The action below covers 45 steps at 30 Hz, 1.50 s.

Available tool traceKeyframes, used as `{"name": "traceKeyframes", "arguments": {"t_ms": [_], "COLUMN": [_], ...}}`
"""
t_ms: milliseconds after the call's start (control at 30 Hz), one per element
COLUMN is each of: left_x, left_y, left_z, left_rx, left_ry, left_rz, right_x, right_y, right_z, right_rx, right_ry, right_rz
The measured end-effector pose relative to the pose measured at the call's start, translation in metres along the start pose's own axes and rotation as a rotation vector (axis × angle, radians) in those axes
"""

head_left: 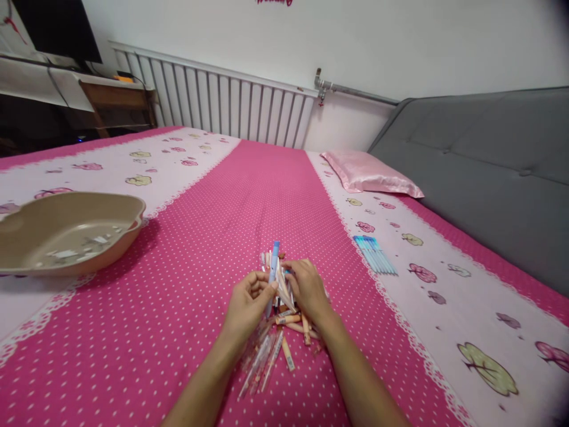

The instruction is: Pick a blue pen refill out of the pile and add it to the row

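My left hand (pixel 249 299) pinches a light blue pen part (pixel 273 267) with a darker blue end, held upright between thumb and fingers. Close beside it, my right hand (pixel 310 289) reaches over a pile of pen parts, its fingers curled in towards the thumb; what they grip is hidden. Peach-coloured barrels (pixel 288 354) with small printed labels lie in this pile, below both hands. Several clear, slim tubes (pixel 260 367) are spread at the near left of it. Further right, a neat row of light blue pens (pixel 376 256) lies side by side on the bedspread.
A beige basin (pixel 128 228) with small white pieces inside stands at the left on the pink dotted bedspread (pixel 267 184). A pink pillow (pixel 368 172) lies against the grey headboard (pixel 484 160). Behind the bed are a white radiator (pixel 222 101) and a desk with a monitor (pixel 60 29).
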State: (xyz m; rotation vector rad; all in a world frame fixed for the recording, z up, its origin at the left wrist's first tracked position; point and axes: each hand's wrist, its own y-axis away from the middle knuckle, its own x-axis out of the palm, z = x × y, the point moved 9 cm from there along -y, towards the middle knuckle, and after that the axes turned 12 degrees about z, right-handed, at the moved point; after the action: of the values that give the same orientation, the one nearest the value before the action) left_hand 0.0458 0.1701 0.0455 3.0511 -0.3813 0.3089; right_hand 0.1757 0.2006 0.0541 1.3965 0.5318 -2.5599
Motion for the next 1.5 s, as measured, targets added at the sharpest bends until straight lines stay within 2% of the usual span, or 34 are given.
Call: {"name": "traceKeyframes", "arguments": {"t_ms": [167, 433, 667, 767, 933, 1067, 1167, 1267, 1500], "left_x": [0.000, 0.001, 0.001, 0.001, 0.004, 0.010, 0.013, 0.017, 0.017], "left_y": [0.000, 0.000, 0.000, 0.000, -0.002, -0.003, -0.002, -0.002, 0.000], "left_z": [0.000, 0.001, 0.001, 0.000, -0.002, -0.005, -0.005, -0.006, -0.008], "left_rx": [0.004, 0.002, 0.011, 0.016, 0.044, 0.060, 0.050, 0.056, 0.085], "left_ry": [0.005, 0.002, -0.016, -0.053, -0.098, -0.154, -0.190, -0.231, -0.348], "left_rz": [0.004, 0.013, 0.016, 0.020, 0.048, 0.085, 0.099, 0.125, 0.150], "right_x": [-0.004, 0.003, -0.004, -0.012, -0.025, -0.043, -0.056, -0.065, -0.068], "right_y": [0.000, 0.002, 0.003, 0.003, 0.011, 0.020, 0.023, 0.026, 0.025], "right_z": [-0.001, -0.002, -0.010, -0.014, -0.029, -0.029, -0.021, -0.014, -0.002], "right_rx": [0.002, -0.034, 0.029, 0.065, 0.229, 0.258, 0.204, 0.166, 0.137], "right_ry": [-0.060, -0.101, -0.146, -0.350, -1.030, -1.306, -1.388, -1.375, -1.303], "right_rz": [-0.015, 0.083, 0.021, -0.037, -0.212, -0.365, -0.399, -0.404, -0.354]}}
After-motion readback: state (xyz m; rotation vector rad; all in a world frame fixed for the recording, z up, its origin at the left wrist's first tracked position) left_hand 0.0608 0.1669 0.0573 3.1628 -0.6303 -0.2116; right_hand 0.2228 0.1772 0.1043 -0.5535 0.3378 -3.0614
